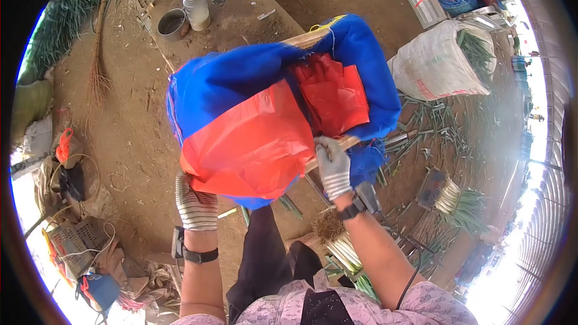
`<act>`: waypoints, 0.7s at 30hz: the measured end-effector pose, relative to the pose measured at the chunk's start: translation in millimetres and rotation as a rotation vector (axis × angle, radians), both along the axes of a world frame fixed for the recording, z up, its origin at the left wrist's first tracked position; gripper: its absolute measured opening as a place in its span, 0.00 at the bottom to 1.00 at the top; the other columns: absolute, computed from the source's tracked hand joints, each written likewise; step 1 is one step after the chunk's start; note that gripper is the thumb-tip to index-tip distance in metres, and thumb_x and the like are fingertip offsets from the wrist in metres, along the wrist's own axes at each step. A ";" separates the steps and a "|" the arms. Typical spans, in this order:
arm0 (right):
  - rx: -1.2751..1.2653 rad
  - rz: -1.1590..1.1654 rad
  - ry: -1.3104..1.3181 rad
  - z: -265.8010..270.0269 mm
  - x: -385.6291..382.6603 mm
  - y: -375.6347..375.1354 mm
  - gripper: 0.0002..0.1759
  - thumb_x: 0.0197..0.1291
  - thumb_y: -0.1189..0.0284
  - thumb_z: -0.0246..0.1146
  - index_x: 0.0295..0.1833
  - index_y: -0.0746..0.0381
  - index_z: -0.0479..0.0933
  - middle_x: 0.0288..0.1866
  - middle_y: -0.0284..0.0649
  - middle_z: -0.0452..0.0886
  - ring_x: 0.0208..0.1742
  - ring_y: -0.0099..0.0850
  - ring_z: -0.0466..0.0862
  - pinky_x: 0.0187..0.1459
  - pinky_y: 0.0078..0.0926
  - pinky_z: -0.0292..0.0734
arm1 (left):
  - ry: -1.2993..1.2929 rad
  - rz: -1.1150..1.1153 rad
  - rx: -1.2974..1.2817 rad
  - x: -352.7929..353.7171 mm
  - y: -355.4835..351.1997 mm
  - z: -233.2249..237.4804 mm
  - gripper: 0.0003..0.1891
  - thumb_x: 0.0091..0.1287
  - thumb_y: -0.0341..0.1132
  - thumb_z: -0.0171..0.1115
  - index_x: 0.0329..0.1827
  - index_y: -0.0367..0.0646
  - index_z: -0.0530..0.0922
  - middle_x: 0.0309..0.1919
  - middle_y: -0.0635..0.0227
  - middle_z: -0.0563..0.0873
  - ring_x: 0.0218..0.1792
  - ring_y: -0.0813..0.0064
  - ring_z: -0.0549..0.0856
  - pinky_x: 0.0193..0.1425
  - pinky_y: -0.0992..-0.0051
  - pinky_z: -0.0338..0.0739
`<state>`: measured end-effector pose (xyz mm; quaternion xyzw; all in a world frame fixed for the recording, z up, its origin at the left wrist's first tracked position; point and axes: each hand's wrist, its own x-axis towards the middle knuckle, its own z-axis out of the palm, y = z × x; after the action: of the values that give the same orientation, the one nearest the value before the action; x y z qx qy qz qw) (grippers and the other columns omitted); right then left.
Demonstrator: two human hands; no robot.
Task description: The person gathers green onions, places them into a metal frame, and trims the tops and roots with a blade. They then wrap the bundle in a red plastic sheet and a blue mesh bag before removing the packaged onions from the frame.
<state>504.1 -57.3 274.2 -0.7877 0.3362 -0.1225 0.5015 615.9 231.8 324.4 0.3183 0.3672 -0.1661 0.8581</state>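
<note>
Grasps the red plastic at its near-left edge with the left hand (fingers partly hidden), pinches its near-right edge with the right hand. Holds it against blue cloth, above the dirt floor. Faces, farther off, a metal pot beside a jar.

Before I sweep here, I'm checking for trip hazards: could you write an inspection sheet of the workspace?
Surface: brown earth floor, green leaf scraps at right.
Job's things: shiny red plastic sheeting over bright blue fabric.
Clutter: dark round metal pot beside a cloudy lidded jar.
Hands: left hand and right hand, in striped-cuffed knit gloves, at the sheeting's near edge.
Cables: thin black cord beside the right forearm.
Surroundings: white woven sack of green leaves.
</note>
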 end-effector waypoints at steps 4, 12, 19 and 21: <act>1.177 -0.417 0.068 15.6 -79.5 66.4 0.14 0.69 0.67 0.63 0.55 0.63 0.79 0.38 0.36 0.83 0.34 0.27 0.83 0.40 0.24 0.82 | 0.044 0.041 -0.054 -63.0 17.1 3.1 0.15 0.71 0.40 0.53 0.53 0.41 0.77 0.50 0.63 0.87 0.49 0.64 0.88 0.51 0.59 0.88; 0.988 0.053 -0.112 7.4 -160.7 80.3 0.17 0.64 0.73 0.65 0.57 0.63 0.80 0.46 0.34 0.85 0.46 0.27 0.81 0.52 0.27 0.77 | 0.029 -0.116 -0.095 -255.1 4.0 24.4 0.23 0.71 0.47 0.53 0.62 0.42 0.75 0.58 0.62 0.84 0.59 0.61 0.83 0.65 0.56 0.79; 0.708 0.374 -0.105 156.4 -306.5 26.4 0.29 0.66 0.71 0.66 0.71 0.63 0.69 0.57 0.30 0.79 0.54 0.19 0.76 0.57 0.23 0.74 | 0.112 -0.621 -0.388 -330.9 33.2 26.3 0.54 0.60 0.81 0.44 0.72 0.39 0.68 0.64 0.51 0.78 0.57 0.54 0.83 0.61 0.56 0.79; 0.777 0.362 -0.123 177.7 -347.2 12.7 0.32 0.66 0.71 0.67 0.73 0.63 0.67 0.58 0.30 0.79 0.55 0.20 0.76 0.58 0.22 0.74 | 0.029 -0.916 -0.499 -332.6 10.8 34.1 0.58 0.55 0.83 0.46 0.75 0.40 0.63 0.63 0.45 0.77 0.59 0.50 0.82 0.64 0.54 0.77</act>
<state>156.8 -44.6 451.9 -0.5779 0.1836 0.0564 0.7932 283.3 242.6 358.5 0.2297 0.1516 -0.6112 0.7421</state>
